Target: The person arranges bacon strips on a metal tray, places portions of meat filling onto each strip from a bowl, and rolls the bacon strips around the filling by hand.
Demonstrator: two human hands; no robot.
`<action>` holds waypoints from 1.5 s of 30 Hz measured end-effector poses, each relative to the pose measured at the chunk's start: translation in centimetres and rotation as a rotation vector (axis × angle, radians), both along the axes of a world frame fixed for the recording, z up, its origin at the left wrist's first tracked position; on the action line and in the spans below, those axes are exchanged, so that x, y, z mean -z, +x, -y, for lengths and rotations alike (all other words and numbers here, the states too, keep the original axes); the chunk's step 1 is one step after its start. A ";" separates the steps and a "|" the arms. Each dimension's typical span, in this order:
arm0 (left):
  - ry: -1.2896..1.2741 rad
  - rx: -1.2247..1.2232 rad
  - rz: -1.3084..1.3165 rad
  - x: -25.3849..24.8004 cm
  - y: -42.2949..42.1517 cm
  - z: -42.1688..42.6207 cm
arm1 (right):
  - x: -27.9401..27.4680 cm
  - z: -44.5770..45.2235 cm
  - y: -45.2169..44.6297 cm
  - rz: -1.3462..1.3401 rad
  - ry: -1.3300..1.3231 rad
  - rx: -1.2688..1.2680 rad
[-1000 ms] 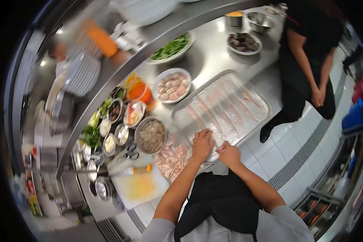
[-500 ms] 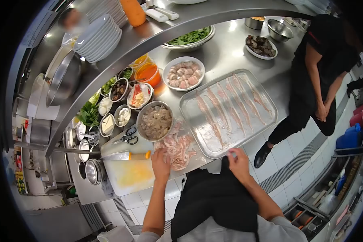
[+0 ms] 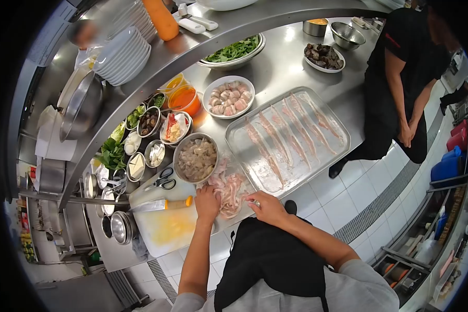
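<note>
A loose pile of raw bacon strips [image 3: 228, 188] lies on the worktop in front of me, right of the cutting board. At the pile's left edge is my left hand [image 3: 208, 203], its fingers bent and closed on the bacon; the fingertips are partly hidden. From the right side my right hand [image 3: 268, 209] reaches in, thumb and fingers pinched on bacon at the pile's edge. Just beyond, a metal tray [image 3: 282, 190] bears several bacon strips [image 3: 292, 136] laid side by side. A metal bowl of raw, greyish pieces [image 3: 196, 158] touches the pile's far side.
On the white cutting board [image 3: 184, 236] lie a yellow-handled knife [image 3: 164, 204] and black scissors [image 3: 164, 179]. Ingredient bowls crowd the left. A white bowl of bacon-wrapped pieces [image 3: 229, 98] stands behind the tray. A person in black [image 3: 395, 88] is at right. A steel shelf edge [image 3: 192, 47] arches overhead.
My right hand has moved left from the tray's near edge to the bacon pile and closed its fingers there. My left hand remains at the pile. The view has shifted slightly.
</note>
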State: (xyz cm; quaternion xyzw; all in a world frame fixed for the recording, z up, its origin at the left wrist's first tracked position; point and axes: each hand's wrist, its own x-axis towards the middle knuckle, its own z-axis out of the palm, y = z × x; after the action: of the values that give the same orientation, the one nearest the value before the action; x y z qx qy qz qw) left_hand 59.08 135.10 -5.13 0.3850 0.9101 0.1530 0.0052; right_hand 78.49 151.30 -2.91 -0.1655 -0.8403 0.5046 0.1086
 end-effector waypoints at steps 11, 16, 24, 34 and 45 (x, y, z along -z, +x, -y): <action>0.070 -0.074 0.140 -3.3 1.2 1.6 | 4.4 3.7 -7.2 0.300 0.254 -0.139; 0.238 0.042 0.030 -4.2 3.2 1.6 | 6.7 3.5 -7.3 0.097 0.327 -0.097; 0.427 0.026 0.817 -2.1 3.6 -1.1 | -0.9 1.2 -5.5 -0.207 0.125 -0.023; 0.376 0.112 0.910 -1.6 5.9 -3.6 | -1.6 -2.2 -0.4 -0.014 0.130 0.094; 0.297 0.211 0.800 -2.5 7.7 -7.6 | -0.9 -5.4 5.2 0.172 0.099 0.139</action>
State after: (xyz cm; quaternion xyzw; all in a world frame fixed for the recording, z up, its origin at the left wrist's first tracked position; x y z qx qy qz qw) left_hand 66.83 142.68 -2.62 0.3828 0.7602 0.4180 0.3174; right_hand 83.68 156.68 -2.05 -0.2603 -0.8570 0.4378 0.0790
